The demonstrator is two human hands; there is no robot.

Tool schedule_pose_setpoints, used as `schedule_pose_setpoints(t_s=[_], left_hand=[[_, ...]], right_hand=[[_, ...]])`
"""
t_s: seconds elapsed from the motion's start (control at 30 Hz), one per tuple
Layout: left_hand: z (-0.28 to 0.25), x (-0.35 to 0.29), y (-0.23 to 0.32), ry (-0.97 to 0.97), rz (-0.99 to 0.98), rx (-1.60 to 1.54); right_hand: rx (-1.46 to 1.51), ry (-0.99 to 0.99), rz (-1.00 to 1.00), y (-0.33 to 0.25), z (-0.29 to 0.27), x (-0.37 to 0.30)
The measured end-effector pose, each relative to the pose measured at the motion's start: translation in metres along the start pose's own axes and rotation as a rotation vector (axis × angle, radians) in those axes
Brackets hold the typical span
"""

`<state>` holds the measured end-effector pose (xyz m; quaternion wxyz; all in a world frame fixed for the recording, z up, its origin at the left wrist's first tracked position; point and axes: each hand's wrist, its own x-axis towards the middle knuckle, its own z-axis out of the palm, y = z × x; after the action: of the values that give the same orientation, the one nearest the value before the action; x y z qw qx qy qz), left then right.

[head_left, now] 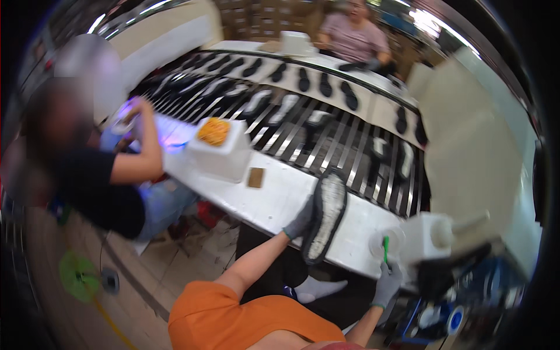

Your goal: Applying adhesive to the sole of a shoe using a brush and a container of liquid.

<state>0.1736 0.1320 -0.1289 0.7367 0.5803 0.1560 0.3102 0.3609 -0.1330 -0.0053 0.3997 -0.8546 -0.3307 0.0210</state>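
Observation:
My left hand, in a grey glove, grips a shoe sole by its side. The sole has a black rim and a whitish, patchy inner face that is turned up toward me. It is held tilted over the front edge of the white worktop. At the right, my gloved right hand is closed around a brush with a green handle. The brush's far end reaches into a round, translucent pot; its tip cannot be made out.
Beyond the worktop a slatted conveyor carries several black soles, some with white faces. A white box with an orange heap stands left; a white jug stands beside the pot. Co-workers sit at left and across.

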Motion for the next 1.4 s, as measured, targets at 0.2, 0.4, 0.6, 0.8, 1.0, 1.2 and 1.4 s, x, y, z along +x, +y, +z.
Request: schedule_pose_setpoints(t_s=[0.2, 0.4, 0.6, 0.8, 1.0, 1.2, 1.4], left_hand=[[0.000, -0.003, 0.051, 0.121, 0.208, 0.197], [0.014, 0.000, 0.056, 0.158, 0.206, 0.179], [-0.025, 0.012, 0.002, -0.005, 0.108, 0.051], [-0.014, 0.016, -0.002, -0.080, 0.099, 0.031], [-0.025, 0.010, 0.000, 0.004, 0.134, 0.041], [-0.020, 0.007, 0.006, 0.151, 0.165, 0.082], [0.001, 0.015, 0.047, 0.456, 0.014, 0.755]], right_hand=[[-0.036, -0.061, 0.032, 0.006, 0.005, -0.006], [-0.050, -0.021, 0.049, 0.002, 0.000, -0.008], [0.101, -0.019, 0.069, -0.009, 0.011, -0.002], [0.046, -0.001, 0.149, -0.010, -0.002, -0.010], [0.103, -0.013, 0.136, -0.022, 0.002, -0.009], [-0.339, 0.113, -0.002, -0.032, -0.010, -0.003], [-0.544, -0.056, 0.091, -0.038, -0.028, 0.028]])
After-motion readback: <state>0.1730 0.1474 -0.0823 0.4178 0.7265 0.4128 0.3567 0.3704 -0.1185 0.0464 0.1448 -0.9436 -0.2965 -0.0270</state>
